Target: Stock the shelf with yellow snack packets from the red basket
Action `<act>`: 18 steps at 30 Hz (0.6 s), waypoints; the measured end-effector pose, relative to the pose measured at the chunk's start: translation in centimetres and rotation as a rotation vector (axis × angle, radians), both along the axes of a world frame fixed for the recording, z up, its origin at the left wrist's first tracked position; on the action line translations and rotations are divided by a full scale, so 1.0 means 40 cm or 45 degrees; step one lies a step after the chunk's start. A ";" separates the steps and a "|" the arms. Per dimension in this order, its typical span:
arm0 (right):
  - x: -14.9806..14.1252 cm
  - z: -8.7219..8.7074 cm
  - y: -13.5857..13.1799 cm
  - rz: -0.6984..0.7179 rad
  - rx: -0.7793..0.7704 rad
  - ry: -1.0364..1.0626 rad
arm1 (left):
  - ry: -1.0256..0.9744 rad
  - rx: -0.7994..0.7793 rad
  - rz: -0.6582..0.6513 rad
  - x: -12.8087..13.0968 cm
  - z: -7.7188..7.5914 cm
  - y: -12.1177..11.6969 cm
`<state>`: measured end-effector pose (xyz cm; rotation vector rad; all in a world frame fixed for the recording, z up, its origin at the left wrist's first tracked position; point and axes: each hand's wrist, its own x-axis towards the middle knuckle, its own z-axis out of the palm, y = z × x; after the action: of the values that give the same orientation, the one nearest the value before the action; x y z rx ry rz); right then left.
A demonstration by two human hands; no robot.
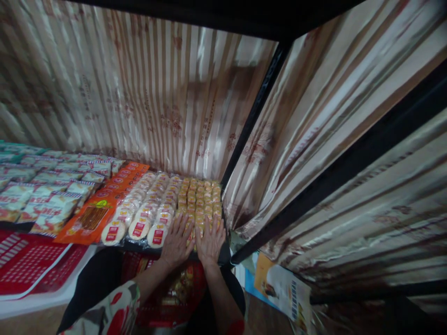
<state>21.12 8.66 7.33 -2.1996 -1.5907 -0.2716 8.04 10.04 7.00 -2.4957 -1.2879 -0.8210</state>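
Both my hands lie flat, fingers spread, on the front packets of small yellow-wrapped snacks point(199, 195) at the right end of a shelf. My left hand point(178, 242) rests at the seam between these yellow packets and the rows of round white cakes with red labels point(146, 209). Beside it, almost touching, my right hand point(210, 241) presses on the yellow packets near the shelf's right corner. Neither hand grips anything. My forearms rise from below, the left in a floral sleeve.
Orange packets point(101, 207) and white-and-red bags point(49, 200) fill the shelf to the left. A black shelf post point(254, 116) stands right of the snacks, with striped shiny curtain point(331, 139) behind and beside. A red basket point(174, 293) sits below my arms. Printed papers point(282, 288) lie at lower right.
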 end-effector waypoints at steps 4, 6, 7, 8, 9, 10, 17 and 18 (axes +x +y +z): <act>0.004 -0.005 -0.003 -0.002 0.010 -0.006 | -0.011 0.037 0.004 -0.002 0.000 -0.002; 0.006 -0.008 -0.008 -0.001 0.025 -0.012 | -0.024 0.053 0.004 -0.006 0.001 -0.006; 0.008 -0.008 -0.010 0.002 0.040 -0.018 | -0.030 0.055 0.002 -0.008 0.003 -0.007; 0.009 -0.007 -0.011 0.005 0.057 -0.024 | -0.039 0.056 0.003 -0.010 0.006 -0.008; 0.010 -0.003 -0.010 0.008 0.074 -0.028 | -0.054 0.054 0.007 -0.011 0.010 -0.006; 0.011 0.004 -0.007 0.009 0.088 -0.027 | -0.079 0.046 0.020 -0.012 0.016 -0.002; 0.041 0.118 0.093 -0.112 0.023 0.145 | -0.393 -0.155 0.303 -0.001 0.032 0.145; 0.048 0.134 0.113 -0.137 0.005 0.173 | -0.356 -0.231 0.331 -0.001 0.031 0.172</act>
<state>23.05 13.16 12.67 -2.2531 -1.4016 -0.1517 8.01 16.94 8.22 -2.3298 -1.8092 -1.0567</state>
